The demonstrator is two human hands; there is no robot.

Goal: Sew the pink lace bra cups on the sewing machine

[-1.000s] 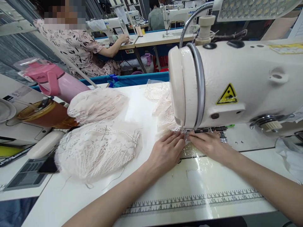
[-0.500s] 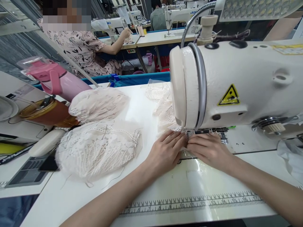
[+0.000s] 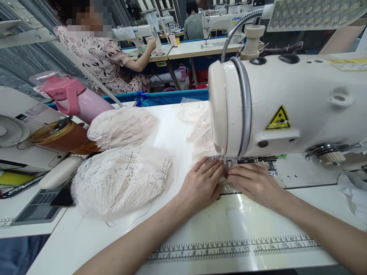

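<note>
Under the head of a white sewing machine [image 3: 309, 91], both hands are at a strip of pale lace fabric [image 3: 203, 143]. My left hand [image 3: 202, 178] presses the lace from the left, its fingers close together and pointing at the presser foot. From the right, my right hand [image 3: 252, 181] grips the near edge of the lace, fingertips almost touching the left ones. Behind the left hand, the fabric trails away over the table. The machine head and my fingers hide the needle and much of the seam.
Left of my hands lie two bundles of pale lace pieces, a larger one [image 3: 122, 187] and a smaller one [image 3: 123, 126]. Beyond them are a pink bottle [image 3: 83, 97] and a brown cup [image 3: 64, 135]. A printed ruler [image 3: 229, 248] runs along the front edge. A co-worker [image 3: 97, 57] sits behind.
My view has shifted slightly, so the scene sits a little lower and further right. Both hands stay at the presser foot on the lace. The co-worker's raised hand has moved slightly.
</note>
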